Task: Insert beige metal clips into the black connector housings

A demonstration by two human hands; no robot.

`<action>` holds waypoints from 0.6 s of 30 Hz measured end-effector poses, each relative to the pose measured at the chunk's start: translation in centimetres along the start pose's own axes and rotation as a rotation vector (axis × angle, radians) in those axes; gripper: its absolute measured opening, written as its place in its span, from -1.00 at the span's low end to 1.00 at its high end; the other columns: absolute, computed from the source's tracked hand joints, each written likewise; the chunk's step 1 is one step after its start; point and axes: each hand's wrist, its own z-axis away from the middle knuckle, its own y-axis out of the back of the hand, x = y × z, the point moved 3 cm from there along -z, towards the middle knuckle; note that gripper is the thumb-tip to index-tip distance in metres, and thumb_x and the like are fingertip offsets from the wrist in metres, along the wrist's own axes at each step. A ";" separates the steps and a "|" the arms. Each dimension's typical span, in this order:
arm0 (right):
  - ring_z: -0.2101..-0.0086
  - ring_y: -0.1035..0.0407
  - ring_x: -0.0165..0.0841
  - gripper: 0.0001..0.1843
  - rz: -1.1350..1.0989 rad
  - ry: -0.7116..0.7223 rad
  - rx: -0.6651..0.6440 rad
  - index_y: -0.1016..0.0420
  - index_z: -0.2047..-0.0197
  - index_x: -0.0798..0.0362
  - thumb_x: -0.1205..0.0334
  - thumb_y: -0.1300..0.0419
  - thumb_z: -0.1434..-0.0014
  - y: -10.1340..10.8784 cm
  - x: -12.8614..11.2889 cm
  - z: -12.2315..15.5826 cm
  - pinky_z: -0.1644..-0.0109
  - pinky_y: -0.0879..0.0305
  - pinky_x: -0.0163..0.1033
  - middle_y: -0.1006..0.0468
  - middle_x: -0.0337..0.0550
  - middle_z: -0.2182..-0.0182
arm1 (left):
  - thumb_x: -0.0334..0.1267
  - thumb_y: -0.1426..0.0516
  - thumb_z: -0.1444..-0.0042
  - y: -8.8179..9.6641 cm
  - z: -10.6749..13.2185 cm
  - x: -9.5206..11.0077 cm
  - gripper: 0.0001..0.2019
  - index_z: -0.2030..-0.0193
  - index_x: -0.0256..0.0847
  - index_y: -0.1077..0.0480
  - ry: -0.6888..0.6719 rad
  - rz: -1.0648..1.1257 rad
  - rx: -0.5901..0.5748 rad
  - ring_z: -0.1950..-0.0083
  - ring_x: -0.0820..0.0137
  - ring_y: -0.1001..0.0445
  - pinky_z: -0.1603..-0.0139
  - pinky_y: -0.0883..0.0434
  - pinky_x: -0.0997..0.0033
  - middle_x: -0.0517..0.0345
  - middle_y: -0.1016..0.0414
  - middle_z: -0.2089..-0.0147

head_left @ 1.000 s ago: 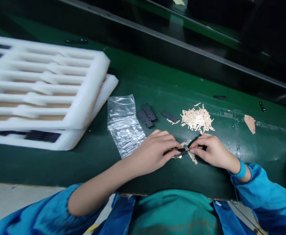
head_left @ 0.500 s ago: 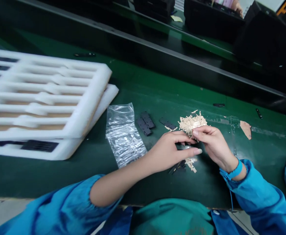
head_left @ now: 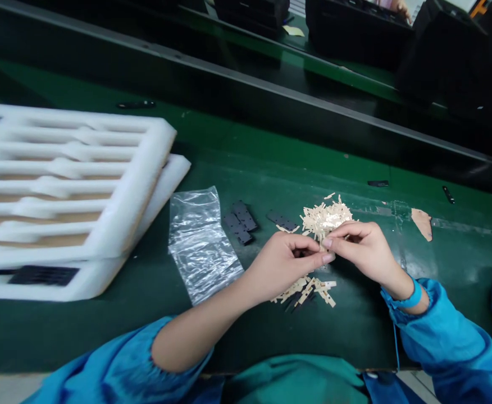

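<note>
My left hand [head_left: 286,264] and my right hand [head_left: 361,247] meet fingertip to fingertip, both closed in a pinch. A small beige strip [head_left: 322,240] shows between them, mostly covered by the fingers. Just behind the fingertips lies a loose heap of thin beige strips [head_left: 326,215]. Nearer my body, below the left hand, more beige strips with small holes [head_left: 325,293] lie mixed with thin dark pieces [head_left: 299,301]. Flat black plates [head_left: 241,221] sit left of the heap, and another black plate [head_left: 282,219] lies closer to it with a beige strip against its edge.
A crumpled clear plastic bag [head_left: 204,241] lies beside my left forearm. Stacked white foam trays [head_left: 115,207] with slots fill the left side. On the right are a brown scrap [head_left: 422,224] and small black parts [head_left: 378,183]. A dark ledge [head_left: 271,84] runs along the back; another person's hand [head_left: 401,8] shows beyond it.
My left thumb and fingers have closed together at the right fingertips. More of the near beige strips is uncovered. The view has shifted slightly, moving the trays left and down.
</note>
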 end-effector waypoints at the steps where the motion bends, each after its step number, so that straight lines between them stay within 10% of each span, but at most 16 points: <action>1: 0.42 -0.47 -0.31 -0.87 0.007 -0.018 0.014 -0.75 0.38 -0.01 0.14 -0.52 -0.06 0.3 -0.1 -0.1 0.33 -0.36 -0.20 -0.70 -0.14 0.41 | -0.12 -0.32 -0.14 0.1 0.1 0.0 -0.72 0.49 -0.25 -0.53 0.012 -0.028 -0.024 0.54 0.50 -0.18 0.50 -0.13 0.49 0.28 -0.32 0.58; 9: 0.54 -0.31 -0.44 -0.78 -0.141 -0.150 0.021 -0.72 0.41 0.03 0.13 -0.59 0.07 1.7 -0.4 -0.6 0.45 -0.25 -0.30 -0.61 -0.22 0.51 | -0.04 -0.36 -0.18 -0.2 1.5 0.8 -0.64 0.53 -0.22 -0.53 -0.112 -0.672 -0.227 0.49 0.46 -0.39 0.43 -0.14 0.45 0.25 -0.45 0.49; 14: 0.58 -0.20 -0.49 -0.77 -0.202 -0.235 -0.043 -0.73 0.40 0.03 0.06 -0.55 0.00 1.4 0.4 -0.4 0.54 -0.12 -0.34 -0.54 -0.24 0.56 | -0.07 -0.11 -0.44 -0.5 2.1 1.6 -0.51 0.52 -0.19 -0.55 -0.258 -0.722 -0.316 0.48 0.45 -0.41 0.40 -0.17 0.40 0.24 -0.41 0.49; 18: 0.48 -0.30 -0.43 -0.80 -0.253 -0.220 -0.057 -0.74 0.41 -0.01 0.06 -0.54 0.01 0.9 0.1 -0.4 0.49 -0.18 -0.33 -0.59 -0.20 0.47 | -0.08 -0.32 -0.23 -0.3 1.8 1.2 -0.83 0.20 -0.10 -0.68 -0.210 -0.708 -0.295 0.36 0.38 -0.54 0.35 -0.29 0.42 0.23 -0.58 0.31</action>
